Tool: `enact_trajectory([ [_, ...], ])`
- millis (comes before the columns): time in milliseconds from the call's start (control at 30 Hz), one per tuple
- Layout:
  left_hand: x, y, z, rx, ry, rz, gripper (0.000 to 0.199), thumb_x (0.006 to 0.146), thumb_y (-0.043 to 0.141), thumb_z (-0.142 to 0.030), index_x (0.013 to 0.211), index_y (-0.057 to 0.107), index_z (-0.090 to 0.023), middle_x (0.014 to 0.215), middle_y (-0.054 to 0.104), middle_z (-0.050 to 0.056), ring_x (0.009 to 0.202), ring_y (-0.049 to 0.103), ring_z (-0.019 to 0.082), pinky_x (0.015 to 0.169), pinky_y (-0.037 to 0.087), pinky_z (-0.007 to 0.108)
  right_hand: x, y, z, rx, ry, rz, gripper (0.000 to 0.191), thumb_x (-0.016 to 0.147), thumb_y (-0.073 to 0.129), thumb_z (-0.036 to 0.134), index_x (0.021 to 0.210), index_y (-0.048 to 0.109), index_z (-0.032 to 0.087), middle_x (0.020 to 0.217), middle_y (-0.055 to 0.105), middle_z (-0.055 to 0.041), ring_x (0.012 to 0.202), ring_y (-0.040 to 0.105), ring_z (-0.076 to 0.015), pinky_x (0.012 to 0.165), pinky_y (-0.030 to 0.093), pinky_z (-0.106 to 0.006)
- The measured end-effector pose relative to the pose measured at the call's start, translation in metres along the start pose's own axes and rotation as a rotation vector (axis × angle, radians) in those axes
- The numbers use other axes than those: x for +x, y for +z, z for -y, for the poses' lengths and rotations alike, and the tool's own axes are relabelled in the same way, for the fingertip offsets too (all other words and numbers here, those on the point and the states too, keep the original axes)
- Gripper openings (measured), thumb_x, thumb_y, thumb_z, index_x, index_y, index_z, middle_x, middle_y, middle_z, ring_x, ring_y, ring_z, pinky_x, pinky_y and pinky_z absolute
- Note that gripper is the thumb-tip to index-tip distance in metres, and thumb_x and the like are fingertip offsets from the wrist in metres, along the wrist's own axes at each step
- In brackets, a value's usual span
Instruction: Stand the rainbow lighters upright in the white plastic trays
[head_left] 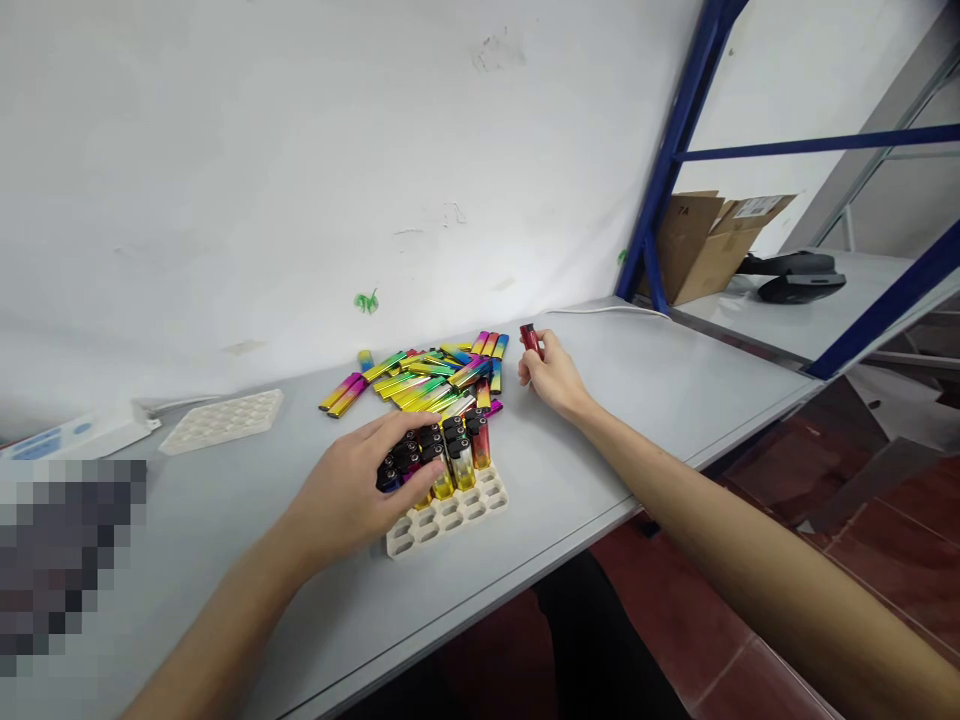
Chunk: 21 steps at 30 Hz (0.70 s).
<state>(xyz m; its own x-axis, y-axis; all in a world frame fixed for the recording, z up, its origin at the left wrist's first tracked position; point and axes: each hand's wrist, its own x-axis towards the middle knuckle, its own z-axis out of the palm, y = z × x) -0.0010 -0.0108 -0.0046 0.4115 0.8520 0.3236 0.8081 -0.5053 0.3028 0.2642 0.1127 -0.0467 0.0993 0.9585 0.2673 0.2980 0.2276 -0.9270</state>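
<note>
My right hand (553,375) is closed on a red lighter (529,338) with a black top, held upright above the table. A cream tray with oval slots (450,515) lies near the front edge, its nearest slots bare. Several upright lighters (461,460) with black tops fill its farther slots. Around the left side of these lighters curves my left hand (360,480), thumb and fingers apart and touching or close to them; the exact contact is unclear. Behind the tray spreads a loose pile of shiny multicoloured lighters (420,385), lying flat.
A second slotted tray (221,420) lies at the left, beside a white box (82,435). The white wall rises behind the table (600,430). At the right are a blue metal frame (660,170), a cardboard box (697,245) and a black object (802,278).
</note>
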Motion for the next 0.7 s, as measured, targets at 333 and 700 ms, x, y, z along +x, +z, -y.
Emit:
enact_trajectory([
  [333, 0.0002, 0.0009, 0.0015, 0.000, 0.010, 0.002, 0.040, 0.092, 0.051, -0.054, 0.124, 0.056, -0.031, 0.112, 0.071, 0.000, 0.096, 0.067, 0.023, 0.081, 0.053, 0.034, -0.0023, 0.0027, 0.0047, 0.347, 0.154, 0.162, 0.057, 0.089, 0.037, 0.071, 0.060, 0.038, 0.022, 0.051, 0.023, 0.0066, 0.043, 0.017, -0.0081, 0.040, 0.015, -0.024],
  [700, -0.0004, 0.0011, 0.0018, -0.011, 0.020, 0.005, 0.041, 0.092, 0.051, -0.053, 0.126, 0.056, -0.030, 0.116, 0.070, 0.002, 0.101, 0.067, 0.024, 0.086, 0.053, 0.038, -0.0004, 0.0033, -0.0003, 0.375, 0.186, 0.180, 0.048, 0.091, 0.035, 0.053, 0.054, 0.030, 0.024, 0.044, 0.020, 0.0067, 0.039, 0.011, -0.0082, 0.039, 0.010, -0.026],
])
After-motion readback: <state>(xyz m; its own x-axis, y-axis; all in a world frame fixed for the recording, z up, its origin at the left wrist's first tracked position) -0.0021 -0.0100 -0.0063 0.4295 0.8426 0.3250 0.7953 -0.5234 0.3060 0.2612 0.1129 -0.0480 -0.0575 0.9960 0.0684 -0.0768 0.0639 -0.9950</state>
